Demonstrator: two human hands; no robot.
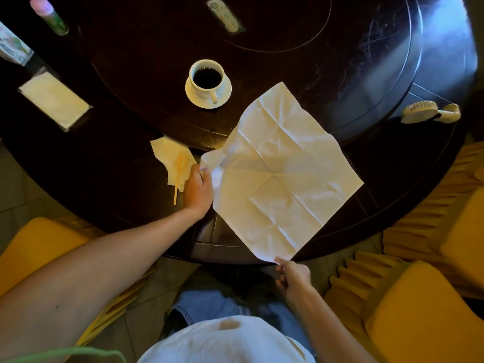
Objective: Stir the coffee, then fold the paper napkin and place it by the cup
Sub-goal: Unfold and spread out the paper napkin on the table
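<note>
A white cup of black coffee stands on a white saucer on the dark round table. A large creased paper napkin is spread open, unfolded, over the table's near edge, right of and below the cup. My left hand pinches the napkin's left corner, which is bunched up. My right hand pinches its bottom corner just off the table edge. A thin wooden stir stick lies on a smaller crumpled napkin beside my left hand.
A napkin holder with a stack of napkins sits at the left. A pink-capped bottle and a packet are at the far left, a small hand fan at the right rim. Yellow chairs flank me.
</note>
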